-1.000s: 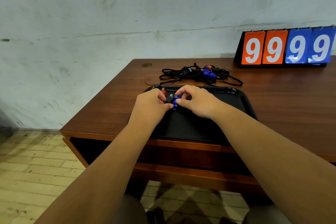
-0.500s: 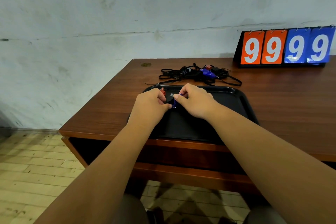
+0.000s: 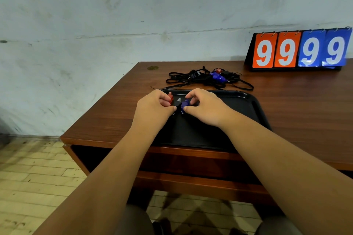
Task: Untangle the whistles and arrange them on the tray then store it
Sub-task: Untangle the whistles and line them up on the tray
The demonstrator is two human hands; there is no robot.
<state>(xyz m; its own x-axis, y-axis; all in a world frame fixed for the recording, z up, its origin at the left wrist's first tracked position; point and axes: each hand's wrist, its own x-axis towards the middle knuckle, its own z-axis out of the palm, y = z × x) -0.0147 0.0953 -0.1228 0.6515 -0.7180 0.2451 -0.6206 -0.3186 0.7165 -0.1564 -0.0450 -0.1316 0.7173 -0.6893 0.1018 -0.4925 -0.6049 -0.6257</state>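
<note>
Pinching a blue whistle point(image 3: 185, 104) over the tray point(image 3: 241, 112), the right hand point(image 3: 205, 108) would best lay it straight beside the red whistle point(image 3: 170, 98); what the curled left hand point(image 3: 153, 108) holds is unclear.

Wooden desk point(image 3: 114, 112), flip scoreboard point(image 3: 298, 51) reading 9999, stained wall point(image 3: 114, 15), pale floor point(image 3: 28, 173)

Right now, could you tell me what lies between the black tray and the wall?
In the head view, a tangle of black lanyards and whistles lies on the desk there.
</note>
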